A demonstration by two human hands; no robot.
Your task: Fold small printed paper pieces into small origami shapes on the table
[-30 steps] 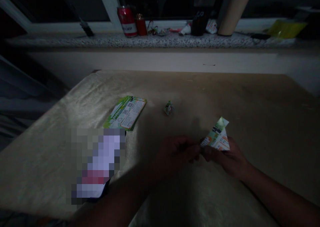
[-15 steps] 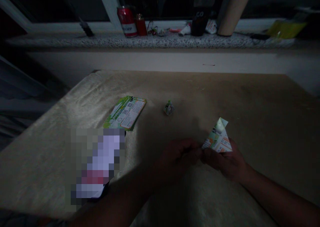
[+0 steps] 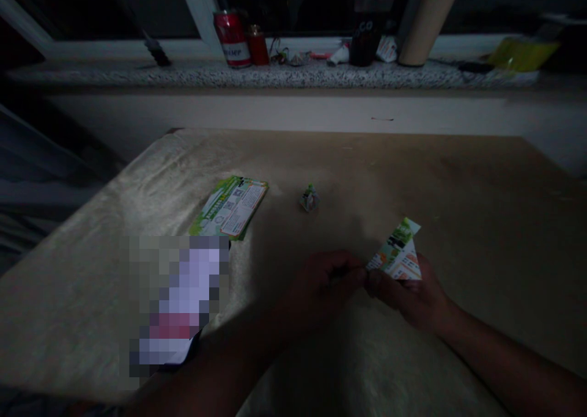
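Nearest on my feed, at left: a slab-shaped, dark-edged phone [image 3: 186, 307], pixelated, lying on the tan, cloth-like bench [image 3: 481, 215], beside the left forearm, probably parked there to leave the middle free. Next, the hands. The right hand [image 3: 415, 298] grasped a green, white and orange printed paper folded into a triangle [image 3: 398, 250], thumb on top and fingers beneath, likely to back the thin sheet and keep its layers flat. The left hand [image 3: 328, 282] had curled fingers against the triangle's left corner, seemingly to steady it; too dark for me to tell whether it pinched the tip. Paper sat above the bench, right of centre. Beyond: a stack of green-and-white printed cards [image 3: 232, 209], judged within easy left reach, and a small, peaked, green-and-white paper piece [image 3: 309, 199], set apart, perhaps to avoid knocks. Farthest, the speckled stone sill [image 3: 284, 77] carried a red-and-white metal can [image 3: 233, 41] and a black, pale-lidded cup [image 3: 367, 35].
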